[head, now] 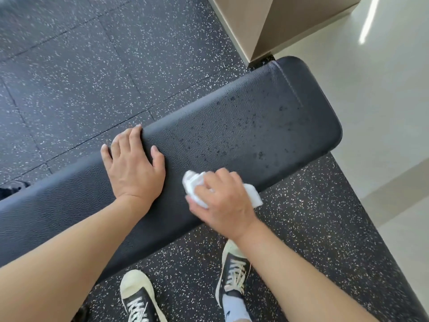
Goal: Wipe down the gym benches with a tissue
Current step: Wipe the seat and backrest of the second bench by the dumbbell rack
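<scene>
— While the person is leaning over the black padded worktop (232, 135), what is the left hand (134, 166) doing?

— It is lying flat on the upholstery, fingers straight and spread, fingertips reaching over the far edge, thumb pointing along the pad. It is gripping nothing.

— And the right hand (222, 201)?

— Its fingers are curling round a crumpled white tissue (197, 189), pressing it against the pad near the near edge. Part of the tissue is sticking out on either side of the hand, one end hanging past the edge.

— Where is the tissue sitting relative to the left hand?

— Just beside it, to the right, the two hands lying near each other but apart.

— What is showing on the pad surface?

— Dark droplets or specks are dotting the stretch between the hands and the rounded far end; whether they are liquid cannot be told.

— What is surrounding the worktop?

— Speckled black rubber floor (81, 66) is running on both sides. Two laced shoes (233, 270) are standing on it below the pad. A beige column base (267, 26) and pale tiling (383, 101) are lying beyond the rounded end.
</scene>
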A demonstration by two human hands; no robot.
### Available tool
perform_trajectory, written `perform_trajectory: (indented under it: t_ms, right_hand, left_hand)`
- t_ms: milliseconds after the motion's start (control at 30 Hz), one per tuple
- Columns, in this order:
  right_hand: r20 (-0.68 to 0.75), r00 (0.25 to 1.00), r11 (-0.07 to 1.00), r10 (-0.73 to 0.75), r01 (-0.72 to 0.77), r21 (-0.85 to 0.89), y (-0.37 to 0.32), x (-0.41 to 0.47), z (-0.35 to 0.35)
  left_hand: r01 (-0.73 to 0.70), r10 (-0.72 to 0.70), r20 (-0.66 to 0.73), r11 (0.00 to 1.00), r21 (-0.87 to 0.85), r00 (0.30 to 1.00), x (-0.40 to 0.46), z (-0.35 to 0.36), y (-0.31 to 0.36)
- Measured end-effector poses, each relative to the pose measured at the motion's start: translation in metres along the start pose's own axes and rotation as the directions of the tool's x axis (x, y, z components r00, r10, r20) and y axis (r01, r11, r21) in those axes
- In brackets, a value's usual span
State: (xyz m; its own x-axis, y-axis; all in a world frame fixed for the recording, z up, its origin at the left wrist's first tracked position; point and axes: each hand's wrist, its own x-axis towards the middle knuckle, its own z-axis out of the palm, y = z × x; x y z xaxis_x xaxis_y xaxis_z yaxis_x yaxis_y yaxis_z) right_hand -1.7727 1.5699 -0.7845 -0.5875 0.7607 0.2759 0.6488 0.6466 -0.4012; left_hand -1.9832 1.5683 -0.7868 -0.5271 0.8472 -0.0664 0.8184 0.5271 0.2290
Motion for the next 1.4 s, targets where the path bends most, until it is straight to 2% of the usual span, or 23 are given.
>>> perform_trajectory:
  t_ms: [133, 200, 300, 433, 600, 667, 800, 867, 1000, 1100, 1267, 1400]
  right_hand:
    - [-0.132, 0.967, 0.97, 0.216, -0.228, -0.087, 0.071, 0.02, -0.024]
    - [-0.155, 0.954, 0.956, 0.258, -0.275, -0.104, 0.07, 0.02, -0.025]
    - [-0.108, 0.971, 0.974, 0.212, -0.219, -0.06, 0.025, 0.005, -0.007]
    - [-0.015, 0.999, 0.995, 0.047, -0.046, 0.086, -0.045, -0.019, 0.023]
    - [0.056, 0.995, 0.993, -0.078, 0.072, 0.096, -0.043, -0.018, 0.021]
    - [0.058, 0.997, 0.998, -0.05, 0.048, 0.048, -0.017, -0.007, 0.012]
    - [-0.107, 0.981, 0.981, 0.163, -0.173, -0.089, 0.05, 0.031, -0.007]
    - [-0.128, 0.978, 0.978, 0.164, -0.178, -0.107, 0.052, 0.042, -0.004]
    - [-0.122, 0.984, 0.987, 0.133, -0.142, -0.069, 0.013, 0.074, 0.024]
    - [-0.101, 0.987, 0.991, 0.129, -0.131, -0.02, -0.008, 0.122, 0.045]
    - [-0.011, 0.972, 0.972, 0.234, -0.234, -0.001, -0.027, 0.205, 0.076]
    - [0.193, 0.955, 0.974, 0.227, -0.222, -0.047, -0.023, 0.238, 0.091]
  left_hand:
    - [0.002, -0.003, 0.01, 1.0, 0.009, 1.0, 0.0, -0.003, 0.001]
    - [0.001, -0.001, 0.009, 1.0, 0.013, 1.0, -0.001, -0.003, 0.001]
    - [-0.001, 0.001, -0.002, 1.0, 0.008, 1.0, 0.0, -0.002, 0.001]
    - [-0.005, 0.005, -0.024, 1.0, 0.007, 1.0, 0.001, 0.001, -0.002]
    - [-0.006, 0.007, -0.013, 1.0, 0.006, 1.0, 0.001, 0.0, 0.0]
    - [-0.008, 0.008, -0.01, 1.0, 0.007, 1.0, 0.002, 0.0, -0.001]
    - [-0.014, 0.015, -0.003, 1.0, 0.011, 1.0, 0.002, 0.002, -0.003]
    - [-0.006, 0.006, 0.004, 1.0, 0.01, 1.0, 0.003, 0.002, -0.003]
    - [-0.002, 0.002, 0.02, 1.0, 0.009, 1.0, 0.004, 0.001, -0.003]
    - [-0.004, 0.004, 0.026, 1.0, 0.014, 1.0, 0.004, 0.001, -0.003]
    - [-0.004, 0.004, 0.021, 1.0, 0.021, 1.0, 0.004, 0.003, -0.003]
    - [-0.008, 0.007, 0.012, 0.999, 0.039, 1.0, 0.004, 0.004, -0.002]
